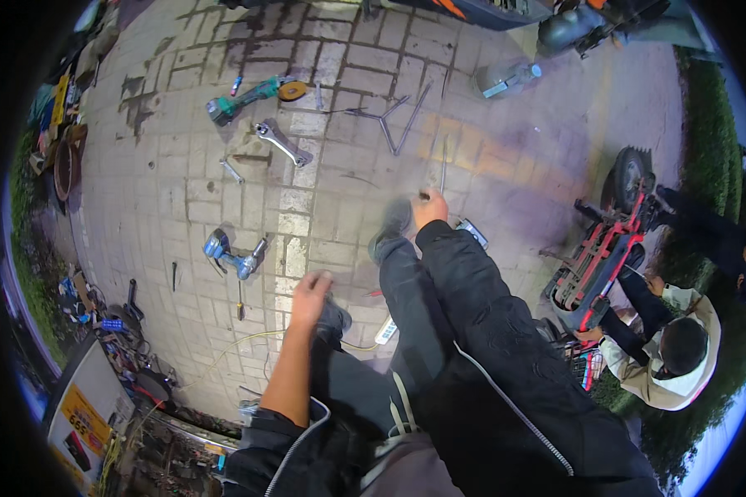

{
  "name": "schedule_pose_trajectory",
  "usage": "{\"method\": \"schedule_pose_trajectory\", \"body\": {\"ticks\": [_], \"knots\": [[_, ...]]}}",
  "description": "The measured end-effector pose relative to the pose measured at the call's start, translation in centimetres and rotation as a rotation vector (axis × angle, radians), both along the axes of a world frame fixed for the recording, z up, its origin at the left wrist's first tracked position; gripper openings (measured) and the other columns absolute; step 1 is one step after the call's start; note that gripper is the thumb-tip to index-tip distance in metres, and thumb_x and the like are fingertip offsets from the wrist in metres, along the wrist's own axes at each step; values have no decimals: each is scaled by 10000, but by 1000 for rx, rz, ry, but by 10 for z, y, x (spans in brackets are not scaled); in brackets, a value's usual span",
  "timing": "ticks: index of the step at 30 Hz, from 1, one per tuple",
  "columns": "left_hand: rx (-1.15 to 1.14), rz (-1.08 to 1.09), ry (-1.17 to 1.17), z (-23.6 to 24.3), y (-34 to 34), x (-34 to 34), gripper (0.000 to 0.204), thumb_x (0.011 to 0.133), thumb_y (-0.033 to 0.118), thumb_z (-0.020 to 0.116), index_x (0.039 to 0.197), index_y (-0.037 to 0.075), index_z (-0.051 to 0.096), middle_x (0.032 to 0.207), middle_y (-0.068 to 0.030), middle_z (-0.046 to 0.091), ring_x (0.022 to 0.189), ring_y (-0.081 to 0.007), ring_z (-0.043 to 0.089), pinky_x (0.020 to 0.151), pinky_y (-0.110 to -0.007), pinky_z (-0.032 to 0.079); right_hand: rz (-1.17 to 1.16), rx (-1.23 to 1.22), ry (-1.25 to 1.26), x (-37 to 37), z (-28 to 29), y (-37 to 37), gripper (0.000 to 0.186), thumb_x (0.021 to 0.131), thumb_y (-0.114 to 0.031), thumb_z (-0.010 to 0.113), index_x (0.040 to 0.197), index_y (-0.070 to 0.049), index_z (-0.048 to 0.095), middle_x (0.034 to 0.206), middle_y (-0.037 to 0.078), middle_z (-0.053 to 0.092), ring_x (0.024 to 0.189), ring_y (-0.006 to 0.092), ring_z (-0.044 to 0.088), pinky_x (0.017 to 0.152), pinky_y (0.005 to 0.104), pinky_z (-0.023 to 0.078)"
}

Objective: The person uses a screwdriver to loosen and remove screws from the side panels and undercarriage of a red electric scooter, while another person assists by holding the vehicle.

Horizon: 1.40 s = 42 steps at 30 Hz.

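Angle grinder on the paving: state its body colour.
The angle grinder has a mostly green body, shown in the head view.

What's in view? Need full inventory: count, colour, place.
Angle grinder: 1, green, upper left
Large wrench: 1, silver, below grinder
Small metal tool: 1, silver, left of centre
Cordless driver: 1, blue, left of centre
Screwdriver: 1, dark and yellow, below driver
Y-shaped tool: 1, grey, upper centre
Thin rod: 1, grey, ahead of right hand
Bottle: 1, clear, upper right
Power strip: 1, white, between legs
Wheeled machine: 1, red and black, right
Co-worker: 1, light jacket, beside machine
Sign board: 1, white and orange, lower left
Edge clutter: uncountable, mixed, left
Paving: grey, underfoot
Legs: 2, dark trousers, centre
Sleeves: 2, black, lower picture
Left hand: 1, bare, centre-left
Right hand: 1, bare, centre
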<state>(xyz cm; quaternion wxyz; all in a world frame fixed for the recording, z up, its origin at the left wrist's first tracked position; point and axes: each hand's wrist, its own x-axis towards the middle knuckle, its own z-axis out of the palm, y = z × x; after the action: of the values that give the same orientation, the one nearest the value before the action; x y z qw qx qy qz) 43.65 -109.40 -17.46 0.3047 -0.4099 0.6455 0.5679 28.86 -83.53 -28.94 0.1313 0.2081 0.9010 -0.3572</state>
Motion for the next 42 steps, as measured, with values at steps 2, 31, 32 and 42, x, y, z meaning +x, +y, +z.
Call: {"method": "schedule_pose_trajectory", "body": {"ticks": [2, 31, 32, 42], "knots": [[60, -131, -12, -26, 57, -35, 312, 836, 264, 592, 1003, 2, 620, 863, -131, 642, 797, -192, 592, 747, -303, 454, -142, -138, -40, -32, -68, 19, 311, 715, -179, 675, 940, 30, 631, 835, 178, 658, 796, 299, 638, 725, 355, 492], [43, -941, 2, -168, 138, -170, 216, 796, 158, 640, 923, -15, 623, 892, -154, 637, 821, -265, 608, 742, -324, 467, -503, -55, -265, -158, -236, 42, 287, 813, -212, 503, 942, 42, 525, 880, 280, 585, 836, 452, 560, 734, 505, 452], [77, -943, -40, -167, 133, -158, 220, 807, 142, 625, 960, -16, 615, 894, -144, 639, 852, -251, 612, 747, -319, 467, -501, -139, -271, -135, -199, 53, 280, 811, -210, 497, 934, 41, 504, 884, 297, 578, 852, 445, 559, 733, 505, 448], [-265, -1353, 411, 11, 187, -300, 212, 861, 199, 556, 908, 0, 613, 862, -166, 642, 813, -247, 638, 724, -335, 488, -1141, 151, -365, 143, 0, 234, 191, 778, -197, 536, 788, -19, 603, 802, 215, 625, 823, 388, 594, 700, 431, 484]]}}
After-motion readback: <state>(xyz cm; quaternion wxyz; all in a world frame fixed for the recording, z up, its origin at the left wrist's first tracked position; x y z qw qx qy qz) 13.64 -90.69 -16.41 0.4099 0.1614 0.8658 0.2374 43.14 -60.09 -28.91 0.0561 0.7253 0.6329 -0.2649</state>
